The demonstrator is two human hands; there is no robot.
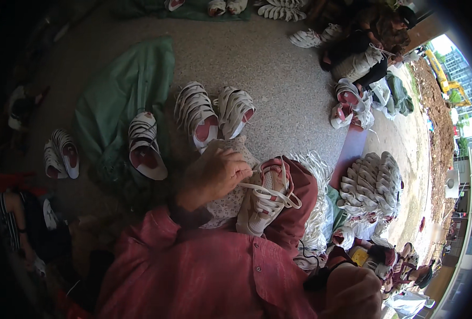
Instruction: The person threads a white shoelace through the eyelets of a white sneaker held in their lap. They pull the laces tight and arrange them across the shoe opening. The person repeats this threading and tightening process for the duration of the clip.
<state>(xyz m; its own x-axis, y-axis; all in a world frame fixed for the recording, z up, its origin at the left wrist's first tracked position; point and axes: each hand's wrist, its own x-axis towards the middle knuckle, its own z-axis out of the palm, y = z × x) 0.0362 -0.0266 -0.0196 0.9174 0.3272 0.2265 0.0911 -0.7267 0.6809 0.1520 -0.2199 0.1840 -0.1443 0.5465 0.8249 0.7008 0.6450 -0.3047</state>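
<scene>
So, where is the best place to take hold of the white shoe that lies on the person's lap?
Probably at the heel end of the white shoe, coming from the lower side. The left hand already covers the upper end at the laces, while the heel part points toward the person, bare and narrow enough to clasp.

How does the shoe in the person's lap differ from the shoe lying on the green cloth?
The shoe in the lap lies on its side, a loose white lace crossing it; the shoe on the green cloth rests sole down, its pink insole facing up. The left hand touches the lap shoe; no hand touches the cloth shoe. Both are white with pink or red parts.
</scene>
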